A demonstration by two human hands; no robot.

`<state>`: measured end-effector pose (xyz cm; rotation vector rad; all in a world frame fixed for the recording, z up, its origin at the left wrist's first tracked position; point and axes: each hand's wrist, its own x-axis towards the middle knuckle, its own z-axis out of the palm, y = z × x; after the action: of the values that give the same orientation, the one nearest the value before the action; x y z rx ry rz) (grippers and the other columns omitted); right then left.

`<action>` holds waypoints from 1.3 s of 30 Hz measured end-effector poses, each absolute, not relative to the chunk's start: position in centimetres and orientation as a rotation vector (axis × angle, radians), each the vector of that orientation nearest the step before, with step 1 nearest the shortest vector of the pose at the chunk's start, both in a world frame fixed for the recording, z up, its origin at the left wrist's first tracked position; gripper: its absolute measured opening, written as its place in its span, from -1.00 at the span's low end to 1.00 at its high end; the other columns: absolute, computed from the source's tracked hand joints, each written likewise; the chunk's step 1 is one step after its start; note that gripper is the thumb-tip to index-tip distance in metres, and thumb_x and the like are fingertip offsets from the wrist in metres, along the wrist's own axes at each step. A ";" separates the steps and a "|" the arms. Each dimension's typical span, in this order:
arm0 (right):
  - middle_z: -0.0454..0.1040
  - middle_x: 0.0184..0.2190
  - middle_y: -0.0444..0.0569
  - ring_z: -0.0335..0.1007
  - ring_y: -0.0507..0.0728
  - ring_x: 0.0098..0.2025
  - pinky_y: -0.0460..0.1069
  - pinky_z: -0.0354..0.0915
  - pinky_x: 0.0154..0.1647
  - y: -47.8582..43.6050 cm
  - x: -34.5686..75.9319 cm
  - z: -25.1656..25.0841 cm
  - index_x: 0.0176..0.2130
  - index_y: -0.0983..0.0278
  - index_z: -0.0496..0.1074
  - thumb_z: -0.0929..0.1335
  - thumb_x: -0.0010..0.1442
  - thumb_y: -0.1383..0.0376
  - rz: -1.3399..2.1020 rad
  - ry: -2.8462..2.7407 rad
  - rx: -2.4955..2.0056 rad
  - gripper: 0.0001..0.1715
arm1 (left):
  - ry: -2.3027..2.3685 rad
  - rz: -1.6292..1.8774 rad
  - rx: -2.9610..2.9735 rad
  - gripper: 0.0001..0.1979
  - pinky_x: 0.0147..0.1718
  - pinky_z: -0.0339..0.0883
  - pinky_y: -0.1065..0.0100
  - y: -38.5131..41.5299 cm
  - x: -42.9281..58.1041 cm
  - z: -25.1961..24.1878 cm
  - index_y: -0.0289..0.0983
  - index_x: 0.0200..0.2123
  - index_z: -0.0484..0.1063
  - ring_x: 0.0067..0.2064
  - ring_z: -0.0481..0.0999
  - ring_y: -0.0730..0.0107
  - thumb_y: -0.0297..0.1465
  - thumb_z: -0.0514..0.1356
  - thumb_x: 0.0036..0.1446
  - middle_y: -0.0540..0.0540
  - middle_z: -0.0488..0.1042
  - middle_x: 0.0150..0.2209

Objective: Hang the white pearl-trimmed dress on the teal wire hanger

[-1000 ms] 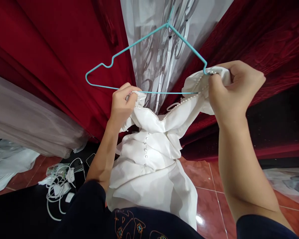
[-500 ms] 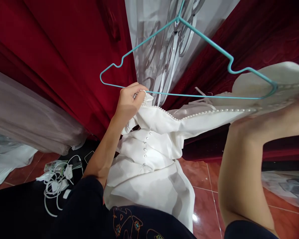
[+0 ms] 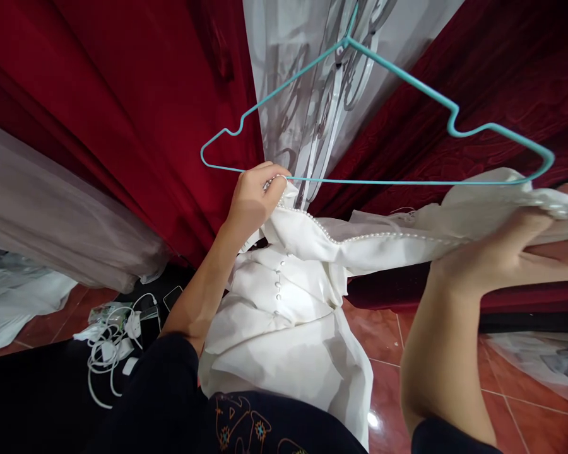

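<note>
Pinched in the bare left hand [image 3: 260, 197], the pearl-edged shoulder [image 3: 289, 192] of a white, satin-look dress [image 3: 307, 299] could slip if that hold were loosened; on the thin turquoise hanger [image 3: 373, 183], pearl trim [image 3: 392, 235] could be snagged; stitching could be strained if the puffed sleeve [image 3: 478, 197], clamped in the right hand [image 3: 515, 255], were pulled harder. Between the hands, the dress is seen creased, its gathered bodice [image 3: 305, 277] lined with round buttons [image 3: 278, 285].
</note>
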<state>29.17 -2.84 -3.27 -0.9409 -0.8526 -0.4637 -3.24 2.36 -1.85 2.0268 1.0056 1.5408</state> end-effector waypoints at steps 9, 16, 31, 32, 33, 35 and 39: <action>0.64 -0.11 0.01 0.59 0.12 -0.03 0.09 0.48 0.02 -0.7 19.7 -2.2 0.02 0.19 0.62 0.31 0.43 0.33 -0.092 -1.719 -0.838 -0.69 | 1.083 1.394 2.140 -0.67 -0.34 0.31 0.37 0.0 -3.0 -1.2 -0.26 -0.08 0.70 -0.35 0.44 0.42 -0.56 0.12 0.33 -0.03 0.50 -0.28; 0.56 -0.26 -0.04 0.53 0.11 -0.15 0.06 0.46 -0.09 1.3 18.4 -4.7 -0.13 0.17 0.62 0.33 0.48 0.17 -0.012 -1.575 -0.860 -0.73 | 1.273 1.910 2.349 -0.69 0.03 0.49 0.20 -0.7 -8.6 -3.4 -0.18 0.09 0.66 0.06 0.54 0.19 -0.42 0.18 0.40 -0.16 0.49 0.07; 0.58 -0.25 -0.07 0.53 0.08 -0.18 0.04 0.46 -0.14 -0.1 18.9 -4.1 -0.08 0.17 0.65 0.33 0.45 0.19 0.027 -1.634 -0.830 -0.73 | 1.418 2.010 2.012 -0.88 -0.02 0.49 0.05 4.5 -13.2 4.8 -0.14 -0.17 0.58 -0.06 0.62 0.32 -0.47 0.28 0.27 -0.02 0.65 -0.13; 0.58 -0.25 -0.07 0.53 0.08 -0.18 0.05 0.46 -0.14 -0.2 18.7 -4.1 -0.08 0.17 0.65 0.33 0.45 0.19 0.025 -1.631 -0.832 -0.72 | 1.349 1.947 2.076 -0.85 -0.04 0.49 0.03 4.2 -12.4 5.6 -0.11 -0.20 0.61 -0.05 0.65 0.25 -0.48 0.28 0.23 -0.05 0.67 -0.13; 0.58 -0.26 -0.07 0.53 0.08 -0.17 0.05 0.47 -0.13 -0.2 18.6 -4.1 -0.08 0.17 0.64 0.33 0.45 0.19 0.023 -1.629 -0.834 -0.72 | 1.308 1.897 2.115 -0.84 -0.06 0.50 0.01 4.0 -11.6 6.2 -0.09 -0.22 0.62 -0.04 0.66 0.19 -0.47 0.27 0.22 -0.06 0.68 -0.15; 0.58 -0.26 -0.07 0.53 0.09 -0.18 0.06 0.46 -0.12 -0.1 18.6 -4.2 -0.08 0.17 0.64 0.33 0.45 0.20 0.014 -1.626 -0.827 -0.73 | 1.288 1.793 2.164 -0.83 -0.06 0.51 0.00 4.1 -10.2 6.9 -0.06 -0.23 0.62 -0.02 0.67 0.15 -0.46 0.26 0.22 -0.05 0.68 -0.14; 0.57 -0.27 -0.09 0.52 0.07 -0.18 0.03 0.44 -0.14 0.1 18.5 -4.3 -0.08 0.18 0.63 0.35 0.44 0.27 -0.022 -1.619 -0.801 -0.78 | 1.363 1.708 2.120 -0.89 -0.20 0.46 0.07 5.4 -8.4 6.6 -0.04 -0.19 0.60 -0.21 0.58 0.27 -0.39 0.29 0.27 0.01 0.66 -0.11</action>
<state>18.53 0.09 -4.32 -0.8009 -1.6186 -0.0223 -8.45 5.42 6.58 2.1200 1.3632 1.7079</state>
